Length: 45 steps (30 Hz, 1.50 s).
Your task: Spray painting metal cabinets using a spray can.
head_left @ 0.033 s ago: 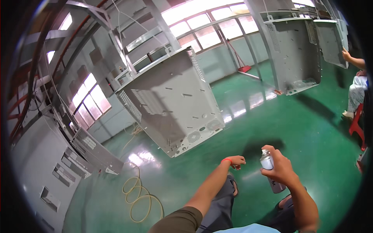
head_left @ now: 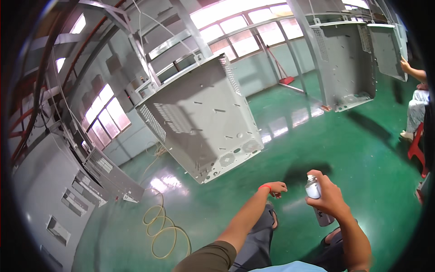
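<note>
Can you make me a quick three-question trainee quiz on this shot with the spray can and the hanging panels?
1. True or false: the right hand holds the spray can upright, a finger on its top.
2. What is on the left wrist, just behind the left hand?
A. a watch
B. a red band
C. a glove cuff
3. Fill in: the yellow hose lies coiled on the ____ floor, below and left of the nearest grey panel.

Key
1. True
2. B, a red band
3. green
</note>
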{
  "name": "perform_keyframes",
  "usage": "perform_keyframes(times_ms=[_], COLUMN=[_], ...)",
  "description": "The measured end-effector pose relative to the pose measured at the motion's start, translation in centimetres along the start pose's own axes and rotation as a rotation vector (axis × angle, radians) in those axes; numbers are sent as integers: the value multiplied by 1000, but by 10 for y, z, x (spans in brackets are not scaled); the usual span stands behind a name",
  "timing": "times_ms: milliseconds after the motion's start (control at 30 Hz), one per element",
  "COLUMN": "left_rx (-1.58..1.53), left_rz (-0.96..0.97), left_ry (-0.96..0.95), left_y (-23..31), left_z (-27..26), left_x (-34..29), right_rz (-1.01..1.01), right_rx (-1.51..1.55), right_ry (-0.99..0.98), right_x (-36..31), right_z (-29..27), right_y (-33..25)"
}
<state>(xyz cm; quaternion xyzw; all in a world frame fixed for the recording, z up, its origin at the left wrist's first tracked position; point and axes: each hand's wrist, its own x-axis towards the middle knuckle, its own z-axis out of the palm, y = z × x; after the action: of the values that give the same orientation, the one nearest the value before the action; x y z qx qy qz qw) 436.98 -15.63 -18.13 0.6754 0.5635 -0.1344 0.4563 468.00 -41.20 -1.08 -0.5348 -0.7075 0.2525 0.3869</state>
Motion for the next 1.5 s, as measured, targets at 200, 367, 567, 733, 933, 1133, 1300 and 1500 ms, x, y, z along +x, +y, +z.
perform_keyframes(times_ms=[200, 367, 567, 733, 933, 1133, 1300, 1500], left_rx=[-2, 20, 5, 3, 6, -38, -87, -84], left_rz=[-12, -25, -30, -30, -21, -19, -53, -81], left_ry=[-10, -31, -25, -55, -10, 25, 55, 71], left_y=[12, 12, 30, 45, 62, 87, 71, 74], left_z=[-11, -12, -10, -2, 15, 19, 22, 19], left_x=[19, 37, 51, 62, 66, 70, 63, 57], right_rz=[-28, -94, -103, -127, -113, -94, -89, -79], right_rx=[62, 150, 173, 164, 208, 281, 350, 328], right_ry=[113, 163, 176, 178, 141, 123, 58, 28], right_x=[8, 18, 25, 25, 18, 21, 32, 42], right_z=[-7, -12, -33, -50, -69, -78, -58, -51], right_y=[18, 21, 36, 49, 61, 80, 88, 98])
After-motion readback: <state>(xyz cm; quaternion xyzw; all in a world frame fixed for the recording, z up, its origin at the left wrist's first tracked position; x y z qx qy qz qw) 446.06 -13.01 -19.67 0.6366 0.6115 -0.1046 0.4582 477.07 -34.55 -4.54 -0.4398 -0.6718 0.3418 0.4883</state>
